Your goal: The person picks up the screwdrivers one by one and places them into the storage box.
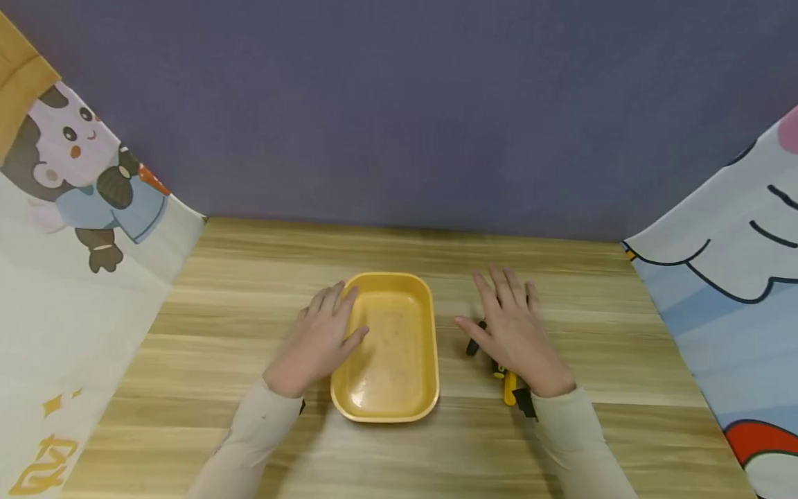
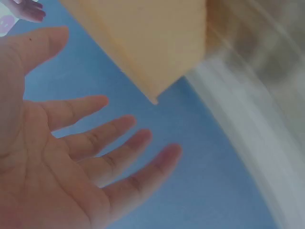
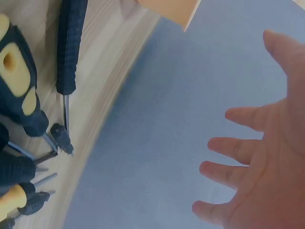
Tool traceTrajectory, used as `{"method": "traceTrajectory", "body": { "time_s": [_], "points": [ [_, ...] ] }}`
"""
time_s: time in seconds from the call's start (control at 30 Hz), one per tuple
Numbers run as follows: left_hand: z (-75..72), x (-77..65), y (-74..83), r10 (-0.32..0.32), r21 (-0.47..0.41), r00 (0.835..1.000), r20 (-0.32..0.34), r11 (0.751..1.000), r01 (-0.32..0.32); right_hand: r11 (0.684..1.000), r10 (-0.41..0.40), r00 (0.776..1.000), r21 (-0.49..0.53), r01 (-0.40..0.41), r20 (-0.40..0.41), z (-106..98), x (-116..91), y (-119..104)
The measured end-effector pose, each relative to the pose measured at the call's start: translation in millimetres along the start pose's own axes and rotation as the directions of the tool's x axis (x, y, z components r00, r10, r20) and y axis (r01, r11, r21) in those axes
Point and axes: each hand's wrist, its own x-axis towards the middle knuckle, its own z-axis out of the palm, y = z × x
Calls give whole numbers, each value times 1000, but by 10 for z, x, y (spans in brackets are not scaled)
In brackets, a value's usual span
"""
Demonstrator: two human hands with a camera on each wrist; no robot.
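Slate-blue fabric (image 1: 399,118) hangs behind a wood-grain worktop (image 1: 249,277), with a cartoon-printed panel on either side. Near the middle of the surface sits a yellow tray (image 1: 391,353), upright and empty. Over its left rim is the left hand (image 1: 318,339), fingers extended and thumb spread, grasping nothing. To the right of the tray, apart from it, the right hand (image 1: 510,331) is likewise wide open and holds nothing. Partly hidden beneath that hand lies a cluster of tools, among them a black-handled screwdriver (image 3: 71,47) and a thicker black-and-yellow handle (image 3: 16,78), both lying on the wood.
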Motion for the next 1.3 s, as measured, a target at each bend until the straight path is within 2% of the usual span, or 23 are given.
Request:
{"method": "traceTrajectory", "body": {
  "time_s": [0.23, 0.43, 0.6, 0.73, 1.0, 1.07, 1.2, 1.3],
  "points": [
    [76, -77, -144, 6, -167, 998, -62, 986, -16, 997, 10, 1000, 79, -9, -17, -21, -55, 127],
    [122, -95, -223, -53, -348, 997, -54, 937, 31, 973, 18, 999, 231, -12, -26, -50, -144, 301],
    [132, -98, -260, -94, -418, 994, -62, 907, 60, 928, 125, 991, 347, -133, 45, -97, -239, 459],
    [141, -95, -281, -109, -452, 992, -59, 889, 70, 896, 214, 972, 376, -237, 103, -101, -313, 579],
    [129, -99, -296, -140, -506, 990, -14, 855, 113, 848, 305, 940, 405, -342, 153, -17, -422, 786],
    [124, -101, -298, -151, -522, 988, 0, 843, 129, 833, 341, 924, 400, -381, 172, 1, -450, 819],
    [131, -105, -307, -170, -568, 985, 30, 808, 157, 802, 409, 887, 379, -462, 216, 35, -511, 894],
    [146, -101, -318, -187, -619, 980, 66, 763, 187, 786, 446, 859, 349, -510, 249, 72, -567, 954]
  ]
}}
